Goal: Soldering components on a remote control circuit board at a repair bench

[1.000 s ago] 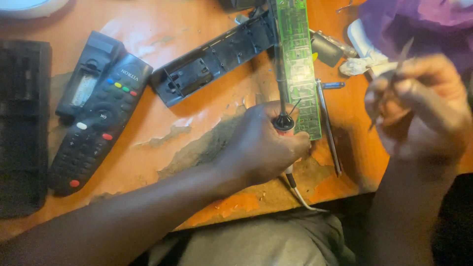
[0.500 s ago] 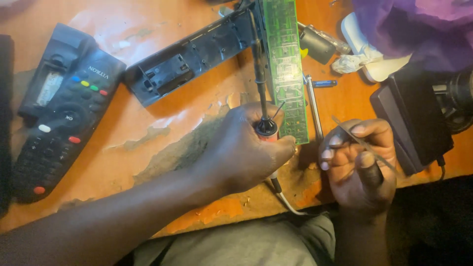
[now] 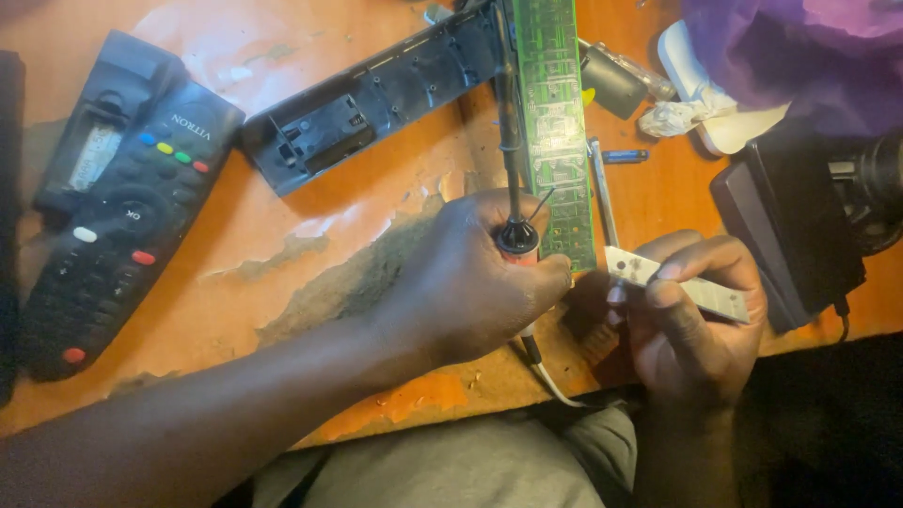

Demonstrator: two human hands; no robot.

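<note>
Now right hand (image 3: 691, 315) holds a flat metal strip (image 3: 679, 284), tweezers gone

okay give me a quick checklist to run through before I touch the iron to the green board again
1. Left hand grips the iron: ok.
2. Iron tip on the board: cannot tell, the tip is out of frame.
3. Right hand holds the small white strip: ok.
4. Board held down: not ok, neither hand presses on it.
5. Iron cord free of the hands: ok.
6. Remote away from the iron: ok.
</note>
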